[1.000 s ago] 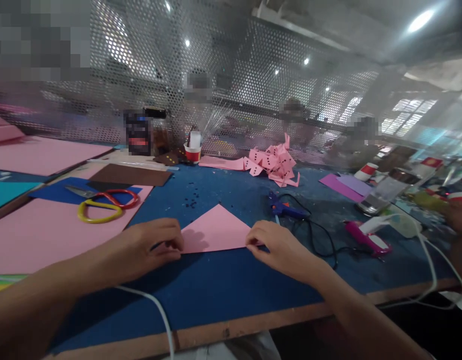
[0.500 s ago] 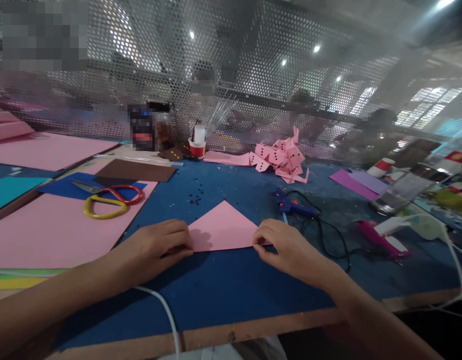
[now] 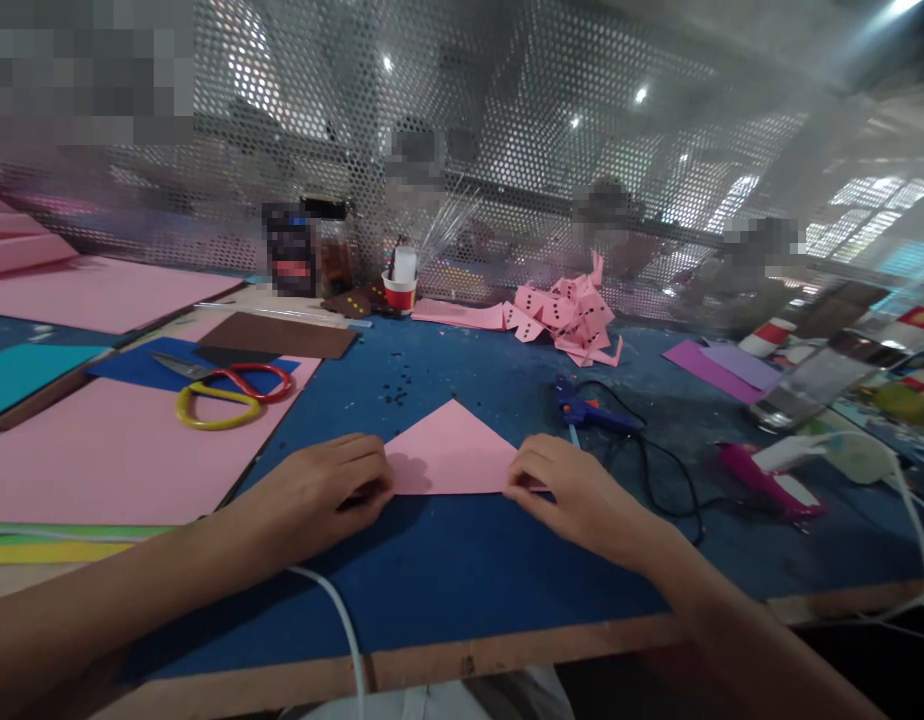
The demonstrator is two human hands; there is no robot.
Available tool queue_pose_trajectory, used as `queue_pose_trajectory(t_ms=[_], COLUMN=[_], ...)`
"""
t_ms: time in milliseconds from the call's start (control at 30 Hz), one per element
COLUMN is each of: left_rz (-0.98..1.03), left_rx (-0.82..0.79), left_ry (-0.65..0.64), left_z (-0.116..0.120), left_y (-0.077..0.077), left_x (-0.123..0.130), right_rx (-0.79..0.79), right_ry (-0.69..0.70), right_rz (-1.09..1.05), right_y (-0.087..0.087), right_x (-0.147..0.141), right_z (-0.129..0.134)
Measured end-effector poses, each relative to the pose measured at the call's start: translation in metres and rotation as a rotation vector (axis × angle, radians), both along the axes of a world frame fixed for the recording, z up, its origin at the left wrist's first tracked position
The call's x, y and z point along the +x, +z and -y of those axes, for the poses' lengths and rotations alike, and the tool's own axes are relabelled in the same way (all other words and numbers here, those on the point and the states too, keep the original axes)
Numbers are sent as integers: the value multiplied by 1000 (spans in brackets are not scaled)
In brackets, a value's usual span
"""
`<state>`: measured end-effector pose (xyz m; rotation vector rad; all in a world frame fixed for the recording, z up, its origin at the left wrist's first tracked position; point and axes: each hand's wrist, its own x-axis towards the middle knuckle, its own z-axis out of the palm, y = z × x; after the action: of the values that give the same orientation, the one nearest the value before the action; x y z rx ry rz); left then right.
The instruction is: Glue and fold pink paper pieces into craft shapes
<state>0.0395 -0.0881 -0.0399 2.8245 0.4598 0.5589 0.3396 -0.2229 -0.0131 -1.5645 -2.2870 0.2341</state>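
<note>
Pink paper triangle pinned by its two lower corners

Nearest, the white cable (image 3: pixel 340 605) crosses the table's wooden edge (image 3: pixel 432 660) beside the left forearm; a backward sweep of that arm could snag it. Further in, an uneven pull or press could skew or crease the flat pink paper triangle (image 3: pixel 453 455), since it seems held only at its ends. Just beyond the right hand, the blue glue gun (image 3: pixel 593 410) points its nozzle roughly towards the knuckles: drifting outward could bump it. Whether it is hot cannot be told. Small dark specks (image 3: pixel 396 385) beyond could cling if the paper slid over them.

Both forearms reach in from the near side, low over the blue tabletop (image 3: pixel 462 570). The left hand (image 3: pixel 334 490), fingers curled, closes on the left corner, its contact partly hidden; the right hand (image 3: pixel 567 485) pinches the right corner between thumb and fingers. The triangle lies between them, apex pointing away.
</note>
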Motion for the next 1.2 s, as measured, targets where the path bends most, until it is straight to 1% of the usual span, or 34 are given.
queue_pose_trajectory(t_ms=[200, 400, 633, 800, 1033, 1200], left_rz=[-6, -40, -28, -51, -84, -84], left_rx=[-8, -12, -20, -15, -121, -190], left_ry=[25, 46, 71, 92, 116, 134], left_z=[-1, -1, -1, 1, -1, -3], left_y=[-2, 1, -2, 2, 5, 6], left_x=[-1, 0, 2, 5, 5, 5], right_rx=[0, -4, 2, -28, -51, -59], right_ry=[-17, -38, -105, -141, -170, -173], right_rz=[11, 41, 73, 59, -6, -12], right_y=[-1, -1, -4, -3, -6, -5], right_x=[-1, -2, -4, -5, -3, -2], right_z=[-1, -1, -3, -4, -6, -7])
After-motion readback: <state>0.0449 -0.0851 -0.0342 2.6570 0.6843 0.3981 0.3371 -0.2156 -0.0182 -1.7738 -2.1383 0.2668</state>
